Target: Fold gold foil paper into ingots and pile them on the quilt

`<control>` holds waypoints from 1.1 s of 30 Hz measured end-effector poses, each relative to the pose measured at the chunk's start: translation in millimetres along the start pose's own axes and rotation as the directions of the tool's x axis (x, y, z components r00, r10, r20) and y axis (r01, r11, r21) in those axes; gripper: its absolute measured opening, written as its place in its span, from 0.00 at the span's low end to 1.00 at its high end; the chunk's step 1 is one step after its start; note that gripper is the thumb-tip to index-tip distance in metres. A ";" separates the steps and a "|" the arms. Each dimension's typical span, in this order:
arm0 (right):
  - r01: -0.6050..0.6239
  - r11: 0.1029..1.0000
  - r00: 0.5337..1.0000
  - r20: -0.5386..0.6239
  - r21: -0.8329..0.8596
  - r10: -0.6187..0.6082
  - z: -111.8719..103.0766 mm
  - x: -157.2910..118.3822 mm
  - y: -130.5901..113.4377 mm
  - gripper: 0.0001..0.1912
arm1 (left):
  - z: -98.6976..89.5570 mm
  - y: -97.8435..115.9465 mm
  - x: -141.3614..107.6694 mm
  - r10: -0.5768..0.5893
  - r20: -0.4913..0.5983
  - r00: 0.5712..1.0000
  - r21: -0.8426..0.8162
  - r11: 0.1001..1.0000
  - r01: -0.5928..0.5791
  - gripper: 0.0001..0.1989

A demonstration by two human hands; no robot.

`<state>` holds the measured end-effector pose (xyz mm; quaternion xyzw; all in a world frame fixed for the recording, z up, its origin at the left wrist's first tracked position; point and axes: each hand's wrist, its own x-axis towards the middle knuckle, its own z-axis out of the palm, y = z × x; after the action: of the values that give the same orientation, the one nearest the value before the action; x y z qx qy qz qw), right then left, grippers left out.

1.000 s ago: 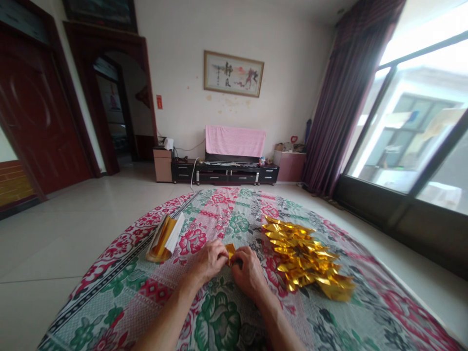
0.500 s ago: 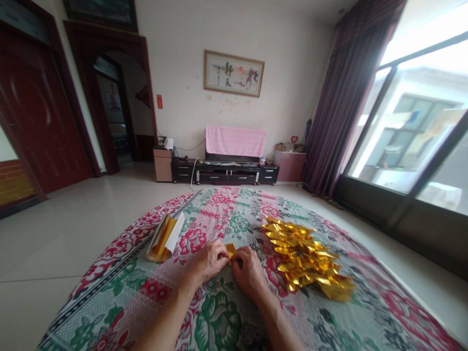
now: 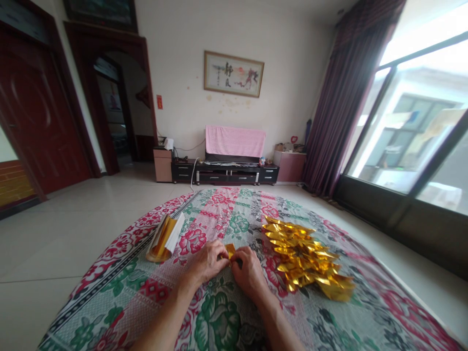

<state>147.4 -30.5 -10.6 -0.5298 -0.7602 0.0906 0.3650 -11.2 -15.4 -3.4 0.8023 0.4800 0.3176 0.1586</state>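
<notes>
A small piece of gold foil paper [image 3: 230,249] sits between my two hands, over the middle of the flowered cloth. My left hand [image 3: 211,260] pinches its left side with thumb and fingers. On the other side, my right hand [image 3: 247,269] is closed on the paper's right edge, fingers curled in. Much of the paper is hidden behind the fingers. To the right lies a heap of folded gold foil paper pieces [image 3: 305,253], overlapping in a row. Left of my hands rests a curled stack of gold and white paper sheets [image 3: 165,239].
The flowered cloth [image 3: 219,321] covers a round table. Beyond it stands a low black TV cabinet [image 3: 228,174] with a pink towel [image 3: 236,140] above. A purple curtain [image 3: 331,107] and large window are at right, a dark red door [image 3: 40,102] at left.
Almost nothing differs. Both hands keep hold of the gold foil paper at the same place, with only a very slight shift at the fingertips.
</notes>
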 end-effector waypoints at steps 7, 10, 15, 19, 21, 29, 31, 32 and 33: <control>0.001 1.000 1.000 0.006 0.018 -0.001 0.4 -0.1 1.3 0.10 | 2.1 1.7 0.0 -0.011 -0.018 1.000 0.036 0.999 0.012 0.03; -0.001 1.000 1.000 0.011 0.022 0.001 0.8 0.2 2.4 0.10 | 2.0 2.3 0.3 -0.018 -0.020 1.000 0.043 0.999 0.019 0.03; 0.001 1.000 1.000 0.016 0.030 -0.001 1.0 1.0 2.5 0.10 | 2.3 1.1 0.5 -0.016 -0.022 1.000 0.036 0.999 0.017 0.02; -0.012 1.000 1.000 0.016 0.028 0.012 -0.5 0.0 0.0 0.09 | 4.5 -1.8 0.6 -0.021 -0.040 0.999 0.033 0.999 0.022 0.03; -0.019 0.999 1.000 0.014 0.027 0.019 -1.2 -0.6 -1.2 0.08 | 5.7 -3.0 0.8 -0.020 -0.048 0.999 0.033 0.999 0.022 0.02; -0.025 0.998 0.999 0.024 0.052 0.024 -0.1 -0.2 1.4 0.05 | 4.9 -3.5 4.0 -0.030 -0.029 0.999 0.000 1.000 0.030 0.02; -0.024 0.998 0.999 0.029 0.057 0.023 1.2 0.5 2.8 0.05 | 4.0 -3.2 5.4 -0.038 -0.016 0.999 -0.010 0.999 0.038 0.02; -0.025 0.998 0.999 0.030 0.057 0.023 2.1 0.9 3.4 0.05 | 3.7 -2.9 5.9 -0.046 -0.011 0.999 -0.012 0.999 0.046 0.03; -0.026 0.998 0.999 0.029 0.055 0.024 3.0 1.3 3.9 0.05 | 3.4 -2.6 6.3 -0.056 -0.008 0.998 -0.013 0.998 0.056 0.03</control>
<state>148.1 -26.9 -14.2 -0.5275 -0.7558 0.1238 0.3677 -8.5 -8.4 -5.2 0.7862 0.5009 0.3192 0.1705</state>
